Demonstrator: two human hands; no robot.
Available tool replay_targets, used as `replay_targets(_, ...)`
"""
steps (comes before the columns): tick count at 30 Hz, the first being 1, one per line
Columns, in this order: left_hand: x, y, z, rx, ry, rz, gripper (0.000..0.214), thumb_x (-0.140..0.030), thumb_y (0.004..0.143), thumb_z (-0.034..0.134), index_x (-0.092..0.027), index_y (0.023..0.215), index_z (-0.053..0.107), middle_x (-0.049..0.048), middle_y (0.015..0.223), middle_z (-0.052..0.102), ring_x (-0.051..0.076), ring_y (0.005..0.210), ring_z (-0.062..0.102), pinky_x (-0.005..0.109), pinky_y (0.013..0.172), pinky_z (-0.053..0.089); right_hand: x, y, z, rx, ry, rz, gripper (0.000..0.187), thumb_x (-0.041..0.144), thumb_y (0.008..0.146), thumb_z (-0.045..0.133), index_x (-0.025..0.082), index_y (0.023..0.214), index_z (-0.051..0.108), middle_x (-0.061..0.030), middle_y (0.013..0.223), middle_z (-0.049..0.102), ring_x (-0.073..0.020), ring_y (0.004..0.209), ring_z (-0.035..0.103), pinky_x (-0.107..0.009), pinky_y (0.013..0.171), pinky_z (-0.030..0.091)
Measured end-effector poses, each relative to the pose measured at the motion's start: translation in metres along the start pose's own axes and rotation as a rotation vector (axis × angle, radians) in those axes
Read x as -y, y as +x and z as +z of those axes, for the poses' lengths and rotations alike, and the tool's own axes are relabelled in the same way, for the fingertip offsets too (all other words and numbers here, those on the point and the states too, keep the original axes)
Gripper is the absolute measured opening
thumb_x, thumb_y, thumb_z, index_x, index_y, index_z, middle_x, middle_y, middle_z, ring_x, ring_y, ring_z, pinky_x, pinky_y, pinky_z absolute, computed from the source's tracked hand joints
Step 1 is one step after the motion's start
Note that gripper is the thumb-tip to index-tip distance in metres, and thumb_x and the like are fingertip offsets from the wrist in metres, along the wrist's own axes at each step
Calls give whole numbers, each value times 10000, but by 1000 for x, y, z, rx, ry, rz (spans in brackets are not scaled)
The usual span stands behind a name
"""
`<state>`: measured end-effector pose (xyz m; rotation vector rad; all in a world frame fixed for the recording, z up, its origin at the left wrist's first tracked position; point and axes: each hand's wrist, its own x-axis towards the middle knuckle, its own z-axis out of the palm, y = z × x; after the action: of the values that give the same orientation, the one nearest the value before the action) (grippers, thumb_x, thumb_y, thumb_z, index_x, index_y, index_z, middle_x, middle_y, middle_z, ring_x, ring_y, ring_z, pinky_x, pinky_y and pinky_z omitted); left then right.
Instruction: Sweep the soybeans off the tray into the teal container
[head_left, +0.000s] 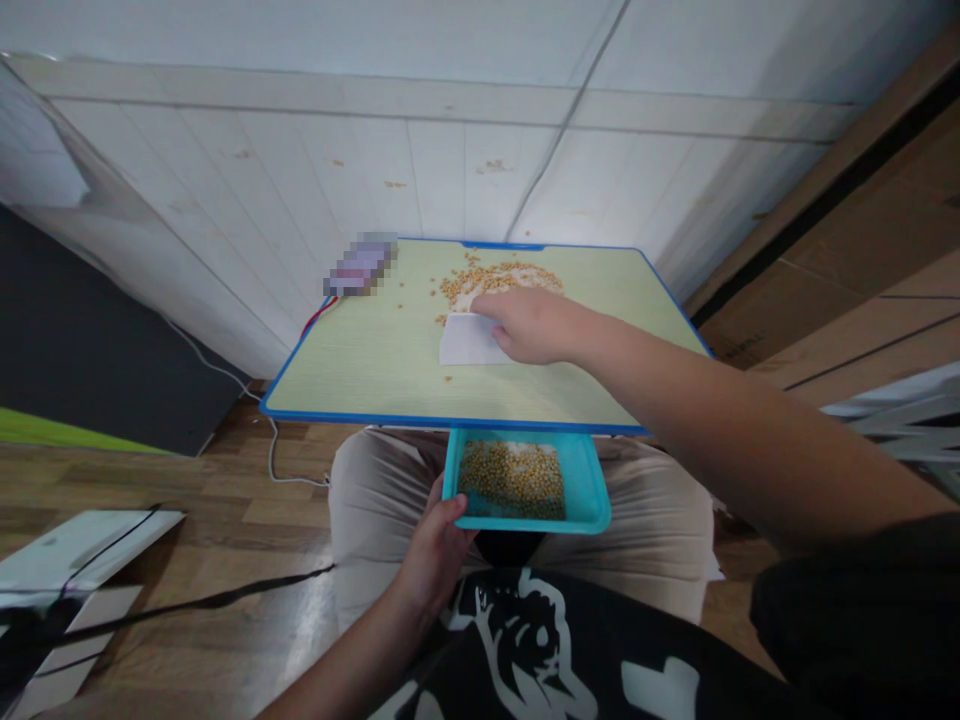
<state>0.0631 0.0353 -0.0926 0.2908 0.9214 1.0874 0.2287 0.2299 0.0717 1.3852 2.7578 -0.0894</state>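
Note:
My right hand point(529, 325) rests on the small folding table point(360, 360), fingers closed on a white card point(465, 340) that stands against a pile of yellow grains point(495, 278). Below the table's front edge, my left hand point(435, 545) grips the left rim of a turquoise tray point(585, 490) that holds more of the same grains. The tray sits over my lap, tucked partly under the table edge.
A blurred purple object point(361, 268) lies at the table's back left corner with a red wire beside it. A white cable point(225, 375) runs across the wooden floor. White papers point(75, 545) and a black strap lie at the lower left. Cardboard boxes point(862, 270) stand to the right.

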Motion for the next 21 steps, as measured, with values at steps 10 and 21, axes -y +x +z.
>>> replay_targets(10,-4,0,-4,-15,-1,14,750,-403,645,858,-217,1345,665,112,1204,784,379,1258,657,543,1123,457,-1,25,-8,177,80,-104,388,77,789,600,189,1147,700,-105,1139,754,-224,968,660,-293,737,399)
replay_targets(21,-6,-2,-5,-13,-2,19,728,-404,659,853,-250,1347,668,98,1232,781,373,1300,636,523,1114,467,-7,14,-3,239,96,-132,460,92,731,616,214,1162,721,-78,1102,768,-235,943,672,-303,725,415)
